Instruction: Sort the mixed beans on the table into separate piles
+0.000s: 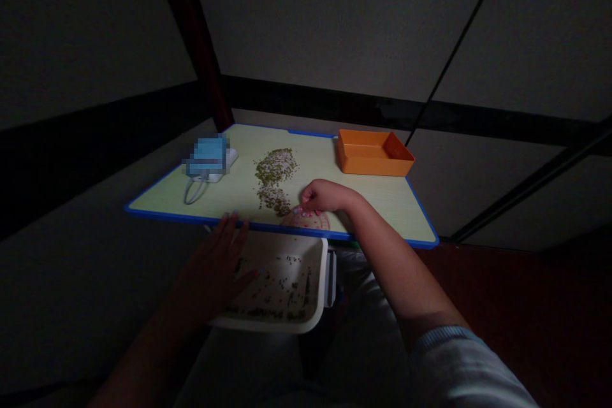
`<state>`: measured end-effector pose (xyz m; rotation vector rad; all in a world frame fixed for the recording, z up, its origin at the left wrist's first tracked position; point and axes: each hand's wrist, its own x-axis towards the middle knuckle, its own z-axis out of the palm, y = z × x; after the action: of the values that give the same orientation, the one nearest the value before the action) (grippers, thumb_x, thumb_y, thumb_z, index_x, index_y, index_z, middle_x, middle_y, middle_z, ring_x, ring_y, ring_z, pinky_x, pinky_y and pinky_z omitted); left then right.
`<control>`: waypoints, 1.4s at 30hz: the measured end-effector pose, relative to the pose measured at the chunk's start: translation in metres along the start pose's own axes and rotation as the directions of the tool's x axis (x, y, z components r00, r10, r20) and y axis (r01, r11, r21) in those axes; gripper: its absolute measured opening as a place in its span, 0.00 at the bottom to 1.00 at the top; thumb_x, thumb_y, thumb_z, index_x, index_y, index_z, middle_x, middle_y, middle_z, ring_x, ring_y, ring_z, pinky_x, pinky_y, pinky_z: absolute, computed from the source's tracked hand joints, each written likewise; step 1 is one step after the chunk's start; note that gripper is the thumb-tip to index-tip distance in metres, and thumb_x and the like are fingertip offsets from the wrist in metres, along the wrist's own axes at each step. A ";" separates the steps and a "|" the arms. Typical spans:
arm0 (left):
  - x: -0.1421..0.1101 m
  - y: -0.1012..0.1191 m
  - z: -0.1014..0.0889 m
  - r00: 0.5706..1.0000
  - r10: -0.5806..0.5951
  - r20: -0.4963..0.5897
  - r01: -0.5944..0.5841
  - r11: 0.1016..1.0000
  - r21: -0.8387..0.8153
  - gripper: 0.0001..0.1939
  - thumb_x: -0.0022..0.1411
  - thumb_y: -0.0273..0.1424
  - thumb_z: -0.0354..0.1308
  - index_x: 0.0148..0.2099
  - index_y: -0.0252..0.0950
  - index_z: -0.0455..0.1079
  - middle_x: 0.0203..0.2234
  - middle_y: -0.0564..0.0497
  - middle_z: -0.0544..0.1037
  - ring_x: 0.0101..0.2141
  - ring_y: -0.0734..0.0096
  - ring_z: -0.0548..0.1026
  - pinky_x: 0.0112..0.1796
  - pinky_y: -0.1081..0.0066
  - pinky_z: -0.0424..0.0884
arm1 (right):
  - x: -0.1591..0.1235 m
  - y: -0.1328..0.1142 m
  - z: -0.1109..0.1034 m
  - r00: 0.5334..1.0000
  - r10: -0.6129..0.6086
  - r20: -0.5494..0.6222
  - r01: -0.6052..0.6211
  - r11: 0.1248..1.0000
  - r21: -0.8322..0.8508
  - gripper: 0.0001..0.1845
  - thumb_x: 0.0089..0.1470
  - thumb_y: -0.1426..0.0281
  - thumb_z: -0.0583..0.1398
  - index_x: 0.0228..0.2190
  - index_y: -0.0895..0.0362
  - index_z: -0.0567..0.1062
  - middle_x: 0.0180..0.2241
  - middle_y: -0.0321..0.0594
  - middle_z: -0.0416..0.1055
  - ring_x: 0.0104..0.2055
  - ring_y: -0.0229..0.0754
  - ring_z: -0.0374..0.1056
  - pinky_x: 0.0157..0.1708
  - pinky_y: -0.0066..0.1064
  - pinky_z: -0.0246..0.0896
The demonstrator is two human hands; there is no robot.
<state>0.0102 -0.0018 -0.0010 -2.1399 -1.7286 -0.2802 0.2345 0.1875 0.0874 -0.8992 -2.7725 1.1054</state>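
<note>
The right hand (pixel 325 196) is at the middle of the frame, on a pale green board with blue edge (pixel 382 204). Its fingers (pixel 304 205) stay together and bent, beside the lower end of a heap of small green and pale seeds (pixel 273 178); I cannot tell if they pinch something. They partly hide a pink round printed thing (pixel 306 222), and its writing cannot be read. The left hand (pixel 213 261) is dark, with fingers apart, above a white tray (pixel 325 268) with scattered seeds. An orange tray (pixel 375 153) stands upper right. Upper left, a blue object (pixel 208 156) is blurred.
</note>
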 end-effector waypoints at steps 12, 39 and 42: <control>0.000 0.000 -0.001 1.000 -0.007 0.006 0.008 1.000 -0.025 0.44 0.57 0.52 0.47 0.65 0.27 0.46 0.65 0.31 0.50 0.64 0.45 0.49 0.56 0.51 0.60 | -0.001 -0.002 -0.001 1.000 -0.004 0.013 0.004 1.000 -0.004 0.14 0.51 0.67 0.61 0.18 0.59 0.69 0.14 0.30 0.64 0.19 0.30 0.57 0.25 0.27 0.49; -0.001 0.000 0.002 0.999 0.021 -0.046 -0.020 1.000 0.014 0.44 0.58 0.54 0.43 0.66 0.27 0.45 0.65 0.31 0.49 0.64 0.46 0.49 0.56 0.53 0.60 | 0.005 -0.001 0.004 0.983 -0.170 -0.063 0.177 0.973 0.146 0.13 0.52 0.67 0.59 0.20 0.60 0.70 0.15 0.29 0.61 0.19 0.30 0.54 0.23 0.25 0.47; -0.001 0.000 0.002 0.999 0.011 -0.043 -0.011 1.000 0.009 0.44 0.58 0.54 0.42 0.66 0.28 0.45 0.65 0.32 0.50 0.64 0.46 0.50 0.55 0.52 0.61 | -0.002 0.000 -0.003 0.985 -0.127 -0.116 0.145 0.975 0.166 0.13 0.53 0.67 0.58 0.21 0.61 0.71 0.16 0.30 0.62 0.19 0.30 0.55 0.23 0.25 0.48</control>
<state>0.0099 -0.0020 -0.0034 -2.1211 -1.6910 -0.3133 0.2374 0.1885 0.0901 -0.7144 -2.5619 1.2166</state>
